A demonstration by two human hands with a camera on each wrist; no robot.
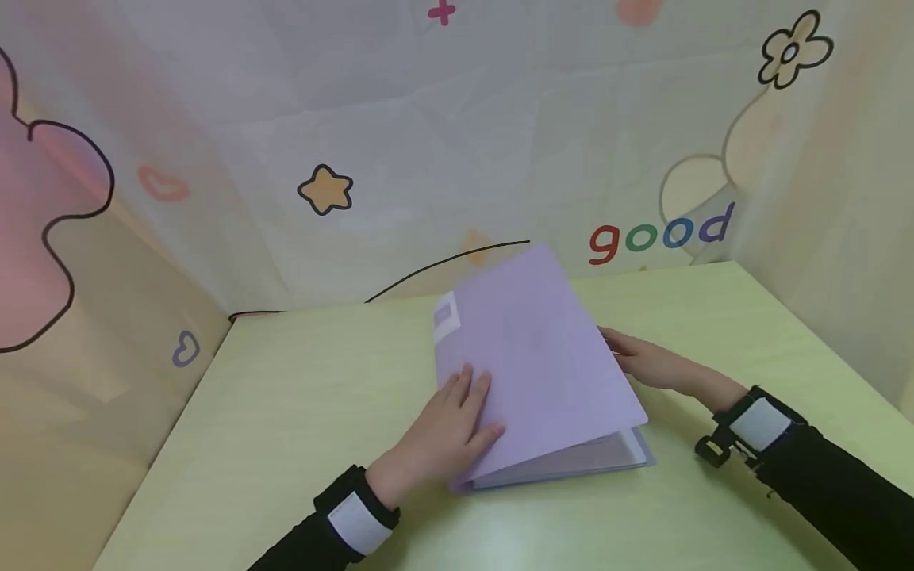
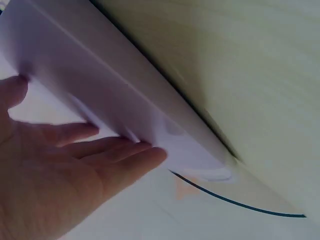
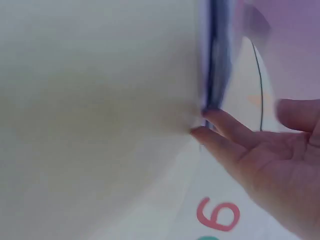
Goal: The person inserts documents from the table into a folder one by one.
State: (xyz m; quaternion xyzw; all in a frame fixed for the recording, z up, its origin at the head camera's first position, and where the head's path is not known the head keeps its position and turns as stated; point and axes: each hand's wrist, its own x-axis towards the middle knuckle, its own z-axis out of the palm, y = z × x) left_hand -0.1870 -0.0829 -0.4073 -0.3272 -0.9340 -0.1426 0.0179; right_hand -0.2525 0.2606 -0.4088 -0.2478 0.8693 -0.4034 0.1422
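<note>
A light purple ring-binder-like folder [image 1: 528, 357] lies on the table, its front cover lifted a little at the right and lower edges. White sheets [image 1: 571, 461] show under the cover. My left hand [image 1: 443, 432] rests on the cover near the spine, fingers spread and nearly straight. In the left wrist view its fingertips [image 2: 159, 152] touch the purple surface beside the spine [image 2: 125, 85]. At the folder's right edge is my right hand [image 1: 646, 361], partly hidden behind the cover. In the right wrist view its extended fingertips [image 3: 199, 131] meet the folder's edge [image 3: 216, 60], thumb held apart.
The pale yellow-green table [image 1: 307, 396] extends around the folder. A printed cloth backdrop [image 1: 443, 159] with a star, flowers and the word "good" stands along the back and sides. A white label [image 1: 447, 316] is on the spine.
</note>
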